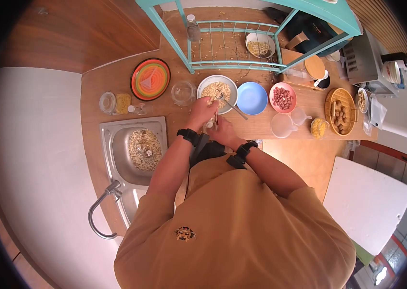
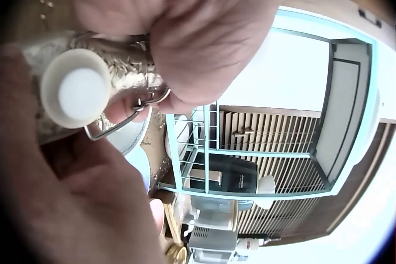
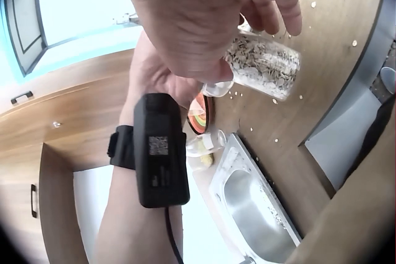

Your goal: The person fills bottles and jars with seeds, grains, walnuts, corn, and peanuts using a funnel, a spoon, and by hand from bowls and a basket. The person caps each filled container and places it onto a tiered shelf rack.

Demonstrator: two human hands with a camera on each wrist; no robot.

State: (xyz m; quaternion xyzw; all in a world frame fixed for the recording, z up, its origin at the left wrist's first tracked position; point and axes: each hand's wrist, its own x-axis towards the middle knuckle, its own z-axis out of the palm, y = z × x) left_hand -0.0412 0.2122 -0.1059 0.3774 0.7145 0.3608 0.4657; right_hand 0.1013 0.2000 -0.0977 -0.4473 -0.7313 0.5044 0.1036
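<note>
At the near edge of the tabletop (image 1: 261,127), just in front of the white bowl of oats (image 1: 217,90), both hands meet around a small glass jar (image 3: 263,64) filled with oat flakes. The left hand (image 1: 202,110) curls its fingers round the jar's body, a firm grip, holding it above the wood rather than resting on it. The right hand (image 1: 222,131) pinches at the jar's white stopper (image 2: 75,90) and wire clasp (image 2: 133,112). A spoon (image 1: 232,106) leans in the bowl. Beside it stand a blue bowl (image 1: 252,98) and a pink bowl of peanuts (image 1: 282,97). At the tabletop's left end, the sink (image 1: 116,144) holds a heap of oats.
</note>
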